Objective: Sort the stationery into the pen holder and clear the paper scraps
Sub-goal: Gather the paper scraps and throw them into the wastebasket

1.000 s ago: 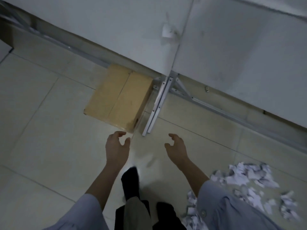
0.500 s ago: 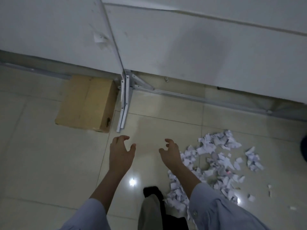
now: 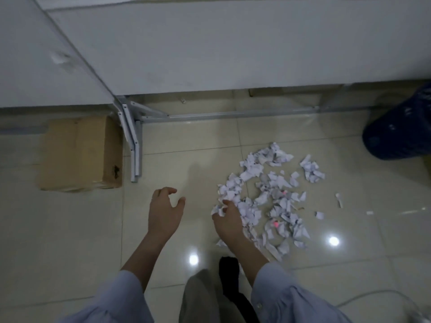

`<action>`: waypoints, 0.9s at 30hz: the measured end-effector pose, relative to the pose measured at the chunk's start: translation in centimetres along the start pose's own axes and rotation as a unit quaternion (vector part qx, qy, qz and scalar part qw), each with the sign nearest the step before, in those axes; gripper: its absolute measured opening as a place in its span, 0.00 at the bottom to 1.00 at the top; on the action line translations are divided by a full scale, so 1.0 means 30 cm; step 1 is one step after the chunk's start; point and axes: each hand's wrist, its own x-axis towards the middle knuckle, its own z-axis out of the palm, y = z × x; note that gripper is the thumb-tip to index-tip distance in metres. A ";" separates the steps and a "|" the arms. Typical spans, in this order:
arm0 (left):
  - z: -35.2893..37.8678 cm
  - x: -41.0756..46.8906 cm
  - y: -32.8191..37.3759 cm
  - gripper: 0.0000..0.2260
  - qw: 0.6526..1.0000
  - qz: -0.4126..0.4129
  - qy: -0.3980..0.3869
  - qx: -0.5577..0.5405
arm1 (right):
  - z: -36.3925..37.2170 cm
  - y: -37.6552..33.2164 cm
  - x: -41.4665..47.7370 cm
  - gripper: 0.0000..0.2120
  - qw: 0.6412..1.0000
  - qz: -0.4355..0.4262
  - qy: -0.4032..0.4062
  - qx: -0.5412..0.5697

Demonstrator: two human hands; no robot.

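A pile of torn white paper scraps (image 3: 268,197) lies scattered on the tiled floor, with a few stray bits (image 3: 319,215) off to its right. My right hand (image 3: 227,221) hovers in front of the pile's left edge, fingers loosely curled, nothing clearly held. My left hand (image 3: 164,210) hangs to the left over bare tile, fingers relaxed and holding nothing. No stationery or pen holder is in view.
A dark blue bagged bin (image 3: 396,131) stands at the far right. A cardboard box (image 3: 79,155) sits left beside the metal table leg (image 3: 134,145) under the white tabletops (image 3: 210,43). A white cable (image 3: 373,297) runs at bottom right. My foot (image 3: 229,269) is below.
The view has swung right, bringing the scrap pile to the centre and the blue bin into sight. My right hand now overlaps the pile's left edge; both hands stay loosely curled.
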 end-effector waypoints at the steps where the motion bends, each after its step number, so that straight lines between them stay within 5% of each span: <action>1: 0.014 -0.012 0.012 0.14 1.000 0.003 -0.003 0.002 | -0.019 0.018 -0.019 0.24 1.000 0.000 0.002 0.004; 10: 0.253 -0.145 0.205 0.13 0.998 0.040 -0.049 0.024 | -0.325 0.262 -0.077 0.19 0.998 0.031 0.026 0.048; 27: 0.692 -0.397 0.424 0.23 0.997 -0.057 -0.039 0.034 | -0.963 0.622 0.095 0.36 0.999 0.042 0.022 0.008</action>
